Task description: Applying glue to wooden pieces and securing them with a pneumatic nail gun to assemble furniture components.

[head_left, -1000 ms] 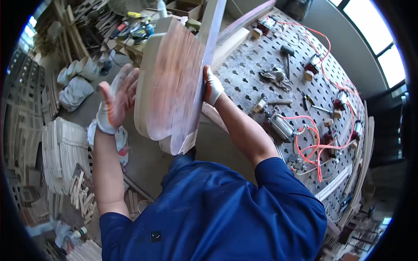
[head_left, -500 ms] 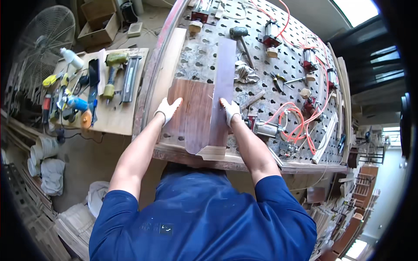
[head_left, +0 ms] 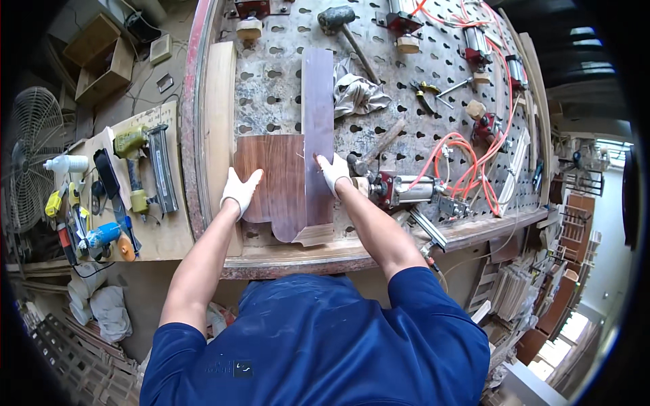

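A dark brown wooden panel (head_left: pixel 274 172) with a shaped lower edge lies near the front of a perforated metal bench (head_left: pixel 271 101). My left hand (head_left: pixel 240 189), in a white glove, holds the panel's left edge, thumb over its top face. Along the panel's right side stands a long purplish-brown board (head_left: pixel 318 115), its far end reaching well past the panel. My right hand (head_left: pixel 332 173), also gloved, grips this board's right side with the thumb on top. The fingers beneath or behind the wood are partly hidden. A pale wooden strip (head_left: pixel 221 101) runs along the bench's left side.
A mallet (head_left: pixel 336 20), a grey rag (head_left: pixel 359 95), pliers (head_left: pixel 425 97) and a hammer (head_left: pixel 379 147) lie on the bench. An air cylinder (head_left: pixel 413 189) with orange hoses (head_left: pixel 467 159) sits right of my right hand. A side table (head_left: pixel 159 230) at left carries nail guns and tools.
My view has shifted, so bench and wood appear further left. Both hands stay on the wood's two sides. The panel's stepped lower left corner shows more now.
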{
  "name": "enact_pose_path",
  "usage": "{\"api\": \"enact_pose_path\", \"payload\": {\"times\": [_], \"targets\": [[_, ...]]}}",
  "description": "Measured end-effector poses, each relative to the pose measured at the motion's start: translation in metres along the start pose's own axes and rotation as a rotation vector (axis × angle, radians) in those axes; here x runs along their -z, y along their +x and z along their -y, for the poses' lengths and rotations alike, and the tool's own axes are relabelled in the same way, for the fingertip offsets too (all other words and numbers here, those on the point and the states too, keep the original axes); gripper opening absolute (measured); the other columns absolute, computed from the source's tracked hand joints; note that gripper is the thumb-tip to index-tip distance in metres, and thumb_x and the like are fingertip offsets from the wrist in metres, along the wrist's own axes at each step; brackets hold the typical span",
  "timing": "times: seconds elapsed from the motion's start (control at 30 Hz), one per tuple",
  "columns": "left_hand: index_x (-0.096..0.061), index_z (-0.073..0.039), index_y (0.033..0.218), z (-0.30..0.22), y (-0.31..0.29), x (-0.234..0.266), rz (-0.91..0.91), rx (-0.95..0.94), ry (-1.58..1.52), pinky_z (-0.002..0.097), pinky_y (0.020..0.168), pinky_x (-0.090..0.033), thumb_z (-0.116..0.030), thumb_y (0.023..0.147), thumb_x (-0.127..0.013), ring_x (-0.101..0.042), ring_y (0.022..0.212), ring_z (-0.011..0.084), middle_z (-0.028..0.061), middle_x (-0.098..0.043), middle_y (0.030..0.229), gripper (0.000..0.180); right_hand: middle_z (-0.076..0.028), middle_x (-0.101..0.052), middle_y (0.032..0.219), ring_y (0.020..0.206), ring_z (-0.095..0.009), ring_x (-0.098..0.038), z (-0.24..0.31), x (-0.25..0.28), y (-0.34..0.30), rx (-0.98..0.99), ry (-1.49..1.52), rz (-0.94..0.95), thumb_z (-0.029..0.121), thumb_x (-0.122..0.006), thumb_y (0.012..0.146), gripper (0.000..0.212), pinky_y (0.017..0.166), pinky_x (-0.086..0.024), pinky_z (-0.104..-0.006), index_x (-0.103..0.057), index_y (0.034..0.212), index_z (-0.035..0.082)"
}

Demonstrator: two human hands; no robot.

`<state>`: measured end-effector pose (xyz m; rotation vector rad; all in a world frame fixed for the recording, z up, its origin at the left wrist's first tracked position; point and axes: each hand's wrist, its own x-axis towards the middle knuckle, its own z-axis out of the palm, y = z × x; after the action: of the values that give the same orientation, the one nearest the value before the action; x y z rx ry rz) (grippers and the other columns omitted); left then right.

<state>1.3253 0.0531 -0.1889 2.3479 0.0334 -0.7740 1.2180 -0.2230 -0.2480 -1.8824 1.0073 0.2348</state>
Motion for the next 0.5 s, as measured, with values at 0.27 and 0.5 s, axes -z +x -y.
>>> {"api": "enact_pose_path", "payload": {"times": [0.27, 0.5], "targets": [[-0.043, 0.006, 0.149, -0.050, 0.001, 0.009, -0.122, -0.295, -0.050, 0.0371, 0.120, -0.034, -0.041, 0.096, -0.065, -0.048, 0.140, 0.0352, 0.0235, -0.048, 0.153, 0.075, -0.025, -0.067, 0.113, 0.097, -0.042, -0.063, 0.075, 0.084, 0.129, 0.649, -0.705, -0.949, 0.036, -0.073, 0.077, 0.049, 0.093, -0.053, -0.0447, -0.071, 0.119, 0.010], [-0.055, 0.003, 0.142, -0.051, 0.057, 0.006, 0.060, -0.289, 0.024, 0.0364, 0.120, -0.035, -0.036, 0.096, -0.063, -0.048, 0.141, 0.0312, 0.0182, -0.056, 0.148, 0.061, -0.017, -0.073, 0.088, 0.077, -0.037, -0.066, 0.071, 0.196, 0.195, 0.583, -0.670, -0.593, 0.029, -0.077, 0.081, 0.025, 0.075, -0.054, -0.0424, -0.076, 0.084, 0.005]]}}
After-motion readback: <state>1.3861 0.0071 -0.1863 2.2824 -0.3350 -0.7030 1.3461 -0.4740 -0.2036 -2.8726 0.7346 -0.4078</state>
